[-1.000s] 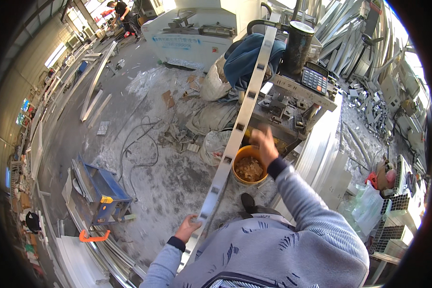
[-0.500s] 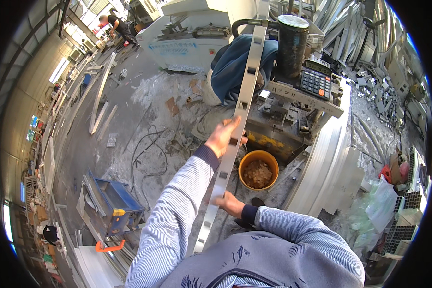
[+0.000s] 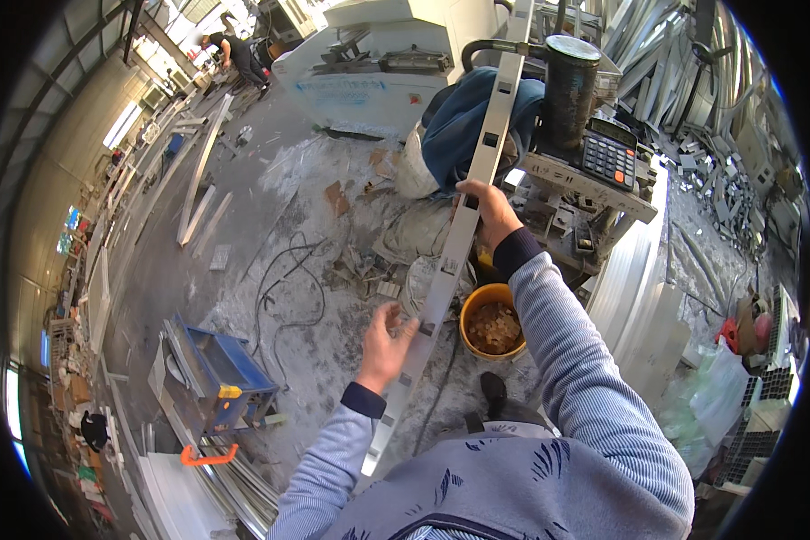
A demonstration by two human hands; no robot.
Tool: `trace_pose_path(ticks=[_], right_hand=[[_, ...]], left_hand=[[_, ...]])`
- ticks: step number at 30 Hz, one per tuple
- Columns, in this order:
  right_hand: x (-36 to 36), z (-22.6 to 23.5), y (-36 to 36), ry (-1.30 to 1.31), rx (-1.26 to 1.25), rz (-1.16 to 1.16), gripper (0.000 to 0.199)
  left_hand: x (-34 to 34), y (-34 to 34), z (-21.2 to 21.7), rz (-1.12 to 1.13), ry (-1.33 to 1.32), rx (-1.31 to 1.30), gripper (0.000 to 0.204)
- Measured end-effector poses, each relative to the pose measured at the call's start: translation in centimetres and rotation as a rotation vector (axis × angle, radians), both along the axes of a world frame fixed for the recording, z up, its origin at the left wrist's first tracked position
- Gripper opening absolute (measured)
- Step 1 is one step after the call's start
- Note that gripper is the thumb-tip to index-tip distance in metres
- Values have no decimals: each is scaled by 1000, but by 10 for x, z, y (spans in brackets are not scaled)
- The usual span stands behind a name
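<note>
A long silvery metal bar (image 3: 444,283) with square holes along it runs slantwise in front of me, from top right to lower left. My right hand (image 3: 493,214) is closed round its middle, the thumb lying on the upper face beside a hole. Lower down, my left hand (image 3: 385,346) is beside the bar's left edge. Its fingers are apart and slightly curled, and the thumb tip is at or close to the edge; whether it touches I cannot tell. The bar's upper part passes in front of a blue cloth (image 3: 454,135).
Right of the bar stands a machine with a black cylinder (image 3: 569,99) and a calculator (image 3: 608,157). Below it is a yellow bucket (image 3: 484,293) holding brownish pieces. A blue metal stand (image 3: 238,364) is at left. A co-worker (image 3: 240,58) bends at far left. Cables (image 3: 288,270) and scraps litter the floor.
My right hand has gone from the bar's lower part up to its middle and grips there. My left hand has let go and come down to the lower part. The view has shifted slightly.
</note>
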State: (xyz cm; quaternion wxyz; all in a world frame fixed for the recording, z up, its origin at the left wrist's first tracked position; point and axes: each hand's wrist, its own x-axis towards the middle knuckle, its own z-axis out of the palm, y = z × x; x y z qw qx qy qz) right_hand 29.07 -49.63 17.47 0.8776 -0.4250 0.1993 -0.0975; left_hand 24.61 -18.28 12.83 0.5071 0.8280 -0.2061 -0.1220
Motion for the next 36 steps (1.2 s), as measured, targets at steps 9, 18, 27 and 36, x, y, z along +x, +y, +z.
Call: trace_pose_path(ticks=[9, 18, 27, 36], right_hand=[[-77, -40, 147, 32, 237, 171, 20], [-187, -110, 284, 125, 251, 605, 29], [-169, -62, 248, 22, 187, 336, 42], [-232, -9, 382, 236, 312, 1012, 46]], left_hand=[[-88, 54, 11, 101, -406, 251, 73], [-165, 211, -62, 165, -195, 488, 53], [-348, 515, -135, 272, 173, 917, 17], [-583, 696, -62, 735, 575, 1278, 41]])
